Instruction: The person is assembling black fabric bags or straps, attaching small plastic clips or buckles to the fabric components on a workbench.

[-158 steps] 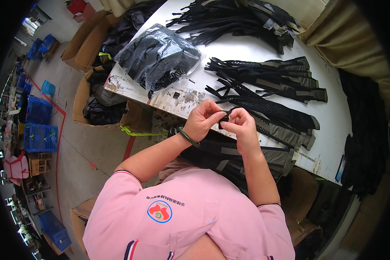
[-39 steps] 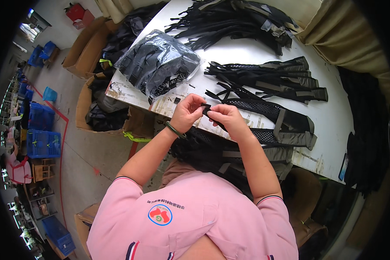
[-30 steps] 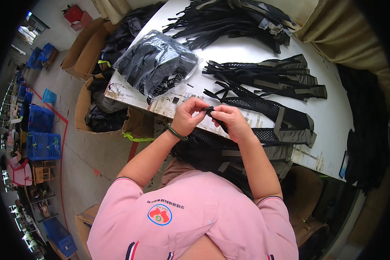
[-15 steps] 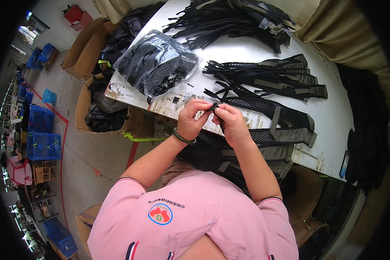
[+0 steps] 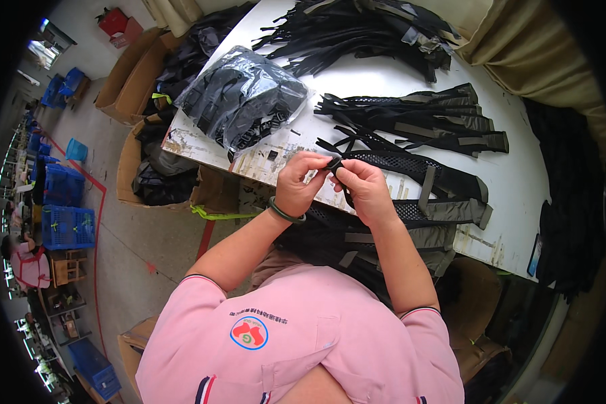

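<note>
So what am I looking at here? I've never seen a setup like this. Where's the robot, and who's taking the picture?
There is no robot: these are a person's own bare hands, left hand and right hand. The view comes from a camera worn on the person's head, looking down, so the picture's left is the person's left. Its lens is very wide, which is why straight edges bend near the rim.

On the white table lie a clear bag with dark things inside, a dark pile at the far end, and black mesh strips with grey patches. The fingertips of both hands pinch a small black piece; it is too small to tell exactly what it is.
</note>
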